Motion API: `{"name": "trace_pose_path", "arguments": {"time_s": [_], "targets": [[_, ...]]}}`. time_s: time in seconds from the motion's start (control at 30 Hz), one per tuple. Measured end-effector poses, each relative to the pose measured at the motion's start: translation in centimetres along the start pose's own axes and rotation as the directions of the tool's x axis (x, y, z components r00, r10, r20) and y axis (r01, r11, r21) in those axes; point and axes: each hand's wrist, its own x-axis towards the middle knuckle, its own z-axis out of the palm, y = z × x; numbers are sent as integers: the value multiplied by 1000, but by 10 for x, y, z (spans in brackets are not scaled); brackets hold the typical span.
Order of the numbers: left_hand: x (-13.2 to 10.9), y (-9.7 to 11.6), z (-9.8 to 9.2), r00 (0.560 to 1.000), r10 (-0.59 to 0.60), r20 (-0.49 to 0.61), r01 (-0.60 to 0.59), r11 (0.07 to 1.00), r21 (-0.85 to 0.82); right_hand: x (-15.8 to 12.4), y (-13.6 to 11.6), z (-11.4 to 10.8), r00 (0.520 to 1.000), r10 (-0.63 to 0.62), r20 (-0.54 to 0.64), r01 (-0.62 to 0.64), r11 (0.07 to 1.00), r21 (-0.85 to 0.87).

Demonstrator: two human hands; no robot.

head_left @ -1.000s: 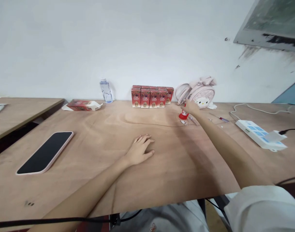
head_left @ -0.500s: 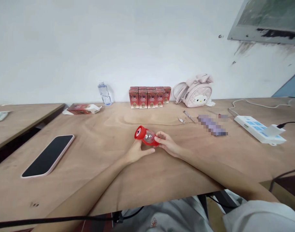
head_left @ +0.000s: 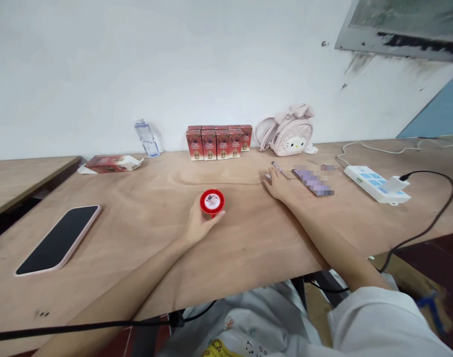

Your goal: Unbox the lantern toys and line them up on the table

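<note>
Held: red toy (head_left: 212, 202); screwdriver (head_left: 280, 170) not yet lifted.
The left hand (head_left: 198, 225) grips it at the table (head_left: 144, 233) middle; the right hand (head_left: 277, 186) lies at the screwdriver, grip unclear.

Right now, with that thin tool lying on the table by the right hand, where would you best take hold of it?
Probably the middle of the thin tool, pinched from above, fingers across its narrow width. It lies flat on the table, so only its top and long sides are free. The right hand lies just left of it, so that side looks easiest.
</note>
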Motion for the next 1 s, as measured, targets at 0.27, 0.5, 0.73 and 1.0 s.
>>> {"name": "trace_pose_path", "arguments": {"time_s": [0.27,0.5,0.73,1.0], "targets": [[5,-8,0,990,21,-137,-16,999,38,-1,-2,7,986,-26,164,7,993,116],[11,-16,-4,984,-71,-164,78,996,37,-46,-73,19,919,-358,164,309,915,260],[12,-10,-5,990,-12,-144,24,996,80,-78,-120,10,833,-537,136,475,819,322],[11,-14,-7,994,-45,-101,60,986,154,-70,-110,8,907,-421,32,363,816,451]]}}
